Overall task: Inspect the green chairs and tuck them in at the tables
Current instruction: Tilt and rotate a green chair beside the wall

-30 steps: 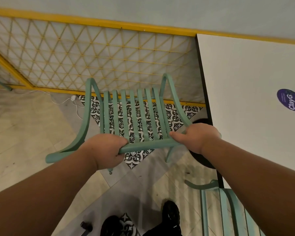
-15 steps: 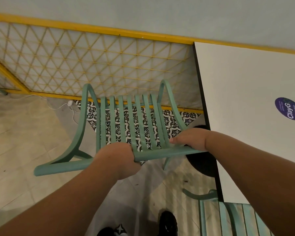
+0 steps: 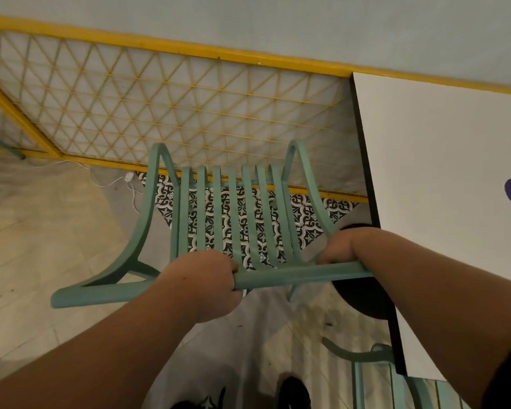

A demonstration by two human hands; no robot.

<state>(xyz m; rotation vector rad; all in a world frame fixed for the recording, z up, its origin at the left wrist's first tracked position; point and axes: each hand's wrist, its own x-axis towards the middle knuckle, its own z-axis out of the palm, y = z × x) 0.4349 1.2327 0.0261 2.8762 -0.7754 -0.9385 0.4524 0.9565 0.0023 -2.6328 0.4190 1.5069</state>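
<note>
A green slatted chair [image 3: 236,219] is in front of me, seen from above, left of the white table [image 3: 443,178]. My left hand [image 3: 202,283] is clenched around the chair's top rail near its middle. My right hand [image 3: 341,246] grips the same rail at its right end, close to the table's dark edge. The chair's seat slats run away from me toward the yellow lattice fence. A second green chair [image 3: 396,376] shows at the bottom right, partly under the table and partly hidden by my right arm.
A yellow-framed lattice fence [image 3: 171,107] stands just beyond the chair. The table's black round base [image 3: 363,299] sits on the floor under my right arm. A white cable [image 3: 112,181] lies on the floor at left. My shoes [image 3: 292,391] show at the bottom.
The chair has swung and come nearer to me, its top rail lower in view. My left hand has slid along the rail toward its middle; both hands keep their grip.
</note>
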